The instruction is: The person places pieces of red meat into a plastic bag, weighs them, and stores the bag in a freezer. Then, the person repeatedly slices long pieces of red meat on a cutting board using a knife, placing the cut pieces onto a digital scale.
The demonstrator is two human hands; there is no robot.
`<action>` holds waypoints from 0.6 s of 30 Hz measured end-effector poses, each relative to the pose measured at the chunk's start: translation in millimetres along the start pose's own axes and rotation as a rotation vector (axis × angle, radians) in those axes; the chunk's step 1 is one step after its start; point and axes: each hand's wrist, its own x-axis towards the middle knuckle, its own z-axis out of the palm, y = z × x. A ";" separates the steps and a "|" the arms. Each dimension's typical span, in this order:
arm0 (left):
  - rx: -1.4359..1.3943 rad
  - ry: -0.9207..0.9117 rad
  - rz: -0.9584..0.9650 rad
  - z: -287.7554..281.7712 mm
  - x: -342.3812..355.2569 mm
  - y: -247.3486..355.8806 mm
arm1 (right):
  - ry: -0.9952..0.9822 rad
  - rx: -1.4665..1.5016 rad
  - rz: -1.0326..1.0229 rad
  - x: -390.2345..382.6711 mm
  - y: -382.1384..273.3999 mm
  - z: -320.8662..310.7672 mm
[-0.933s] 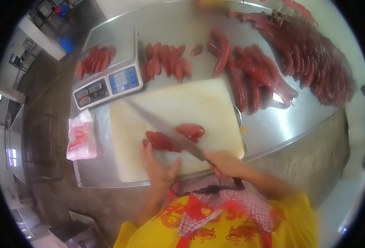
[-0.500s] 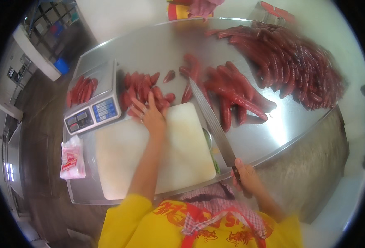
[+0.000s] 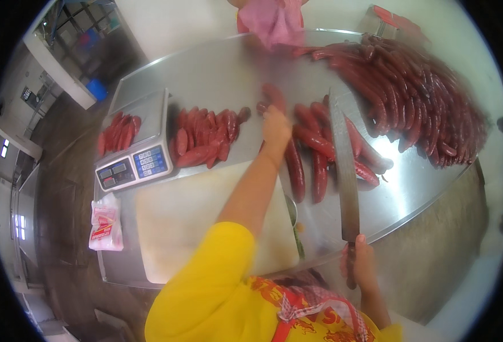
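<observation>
My left hand (image 3: 277, 130) reaches over the far right corner of the white cutting board (image 3: 194, 222), its fingers closed around a dark red sausage (image 3: 274, 94). Other long sausages (image 3: 319, 171) lie loosely to its right on the steel table. Low on the right, my right hand (image 3: 362, 263) grips the handle of a long, broad knife (image 3: 347, 182). The blade points away from me, above the right side of the loose sausages. Cut sausage pieces (image 3: 209, 137) sit in a pile beyond the board, left of my left hand.
A digital scale (image 3: 132, 171) with sausage pieces on its pan stands at the left. Near it lies a white and red plastic packet (image 3: 106, 225). A large heap of sausages (image 3: 411, 97) fills the far right. Across the table is a person with a pink cloth (image 3: 271, 23).
My left hand has moved from the cut pieces rightward to the whole sausages and closed on one. The pieces sit closer together. The knife has swung to the right with my right hand.
</observation>
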 end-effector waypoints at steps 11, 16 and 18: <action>-0.045 -0.422 0.350 -199.6 -168.9 -90.8 | -0.219 -0.039 -0.066 -3.1 -12.5 25.1; 0.452 -0.571 0.400 -252.0 -223.5 -161.5 | -0.401 -0.287 -0.037 -4.5 -12.5 42.6; 0.558 -0.419 0.485 -251.5 -239.1 -180.3 | -0.453 -0.404 -0.039 -3.8 -9.5 47.8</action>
